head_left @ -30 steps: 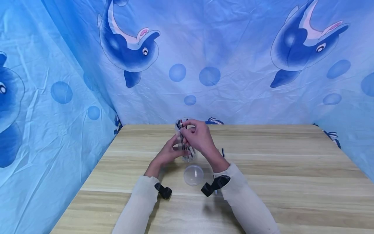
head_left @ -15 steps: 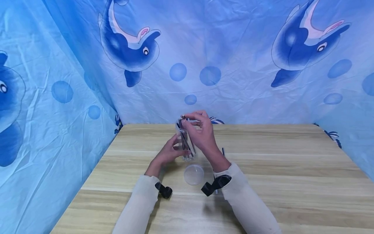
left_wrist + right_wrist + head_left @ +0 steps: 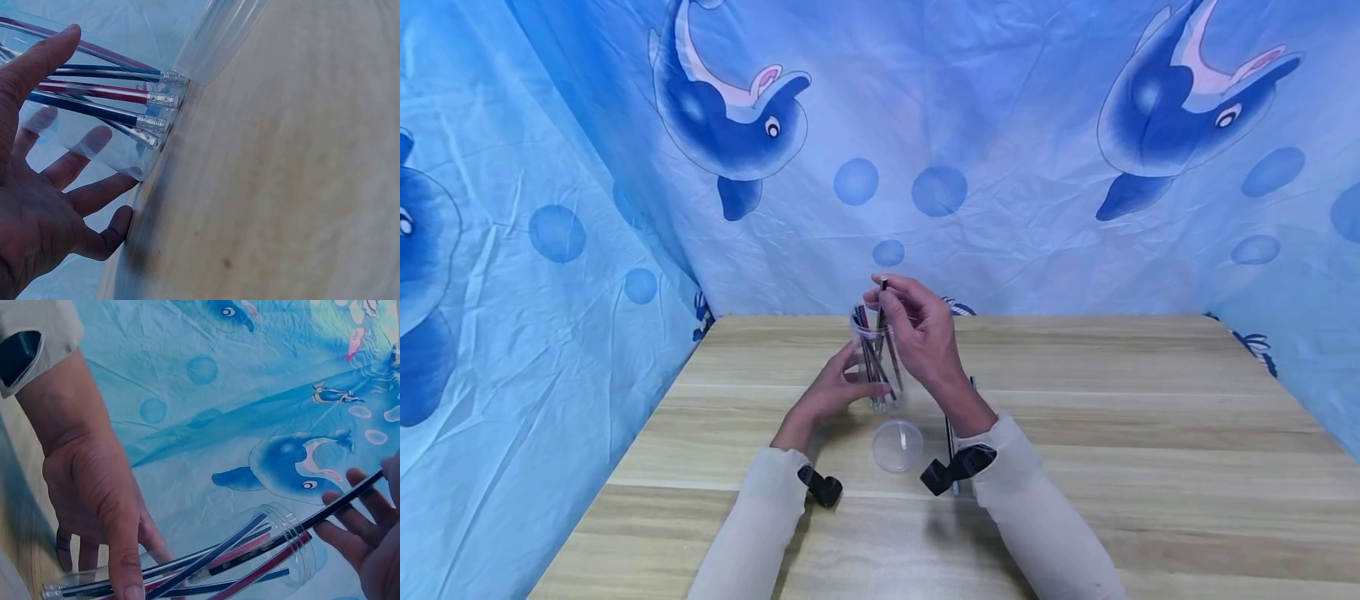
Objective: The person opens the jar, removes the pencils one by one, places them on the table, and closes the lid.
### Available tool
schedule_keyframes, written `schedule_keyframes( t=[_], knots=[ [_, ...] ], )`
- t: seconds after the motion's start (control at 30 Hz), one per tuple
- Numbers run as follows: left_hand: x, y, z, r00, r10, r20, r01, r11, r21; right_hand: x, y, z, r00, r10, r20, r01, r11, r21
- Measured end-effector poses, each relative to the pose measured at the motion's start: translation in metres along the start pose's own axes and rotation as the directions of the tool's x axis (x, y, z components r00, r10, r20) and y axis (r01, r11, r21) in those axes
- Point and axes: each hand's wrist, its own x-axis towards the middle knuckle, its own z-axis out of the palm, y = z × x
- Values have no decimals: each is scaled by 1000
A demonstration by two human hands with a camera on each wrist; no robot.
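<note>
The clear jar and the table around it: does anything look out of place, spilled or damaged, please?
Nothing looks spilled or damaged. The jar rests on the table, and the lid lies close to it. Perhaps slightly odd: dark pencils lie outside the jar, partly hidden by the right forearm, while other pencils lean inside.

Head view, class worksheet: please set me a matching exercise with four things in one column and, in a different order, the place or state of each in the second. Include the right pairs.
Column one
1. left hand
2. right hand
3. clear round lid
4. blue cloth

Column two
A. lies on the table, on the near side of the jar
B. hangs behind the table, printed with sea animals
C. pinches a dark pencil whose lower end is inside the jar
D. holds the jar

Right pairs: 1-D, 2-C, 3-A, 4-B
</note>
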Motion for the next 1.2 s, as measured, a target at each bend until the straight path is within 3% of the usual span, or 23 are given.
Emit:
schedule_keyframes(
  t=[0.17,0.5,0.83,1.07,1.2],
  knots=[
    [1,-1,0,1000,6,0,-6,1000,15,0,3,0,996,-67,-57,67,998,-2],
    [2,-2,1,1000,26,-15,-26,1000,2,2,8,-6,980,-180,-84,183,983,24],
    [2,-1,1,1000,23,2,-23,1000,-8,11,0,-17,922,-314,-227,340,936,88],
    [-11,25,3,1000,1,26,-1,1000,2,15,-3,-34,884,-356,-303,392,918,63],
    [-2,12,2,1000,-9,24,9,1000,5,17,-5,-41,870,-353,-344,399,914,69]
  ],
)
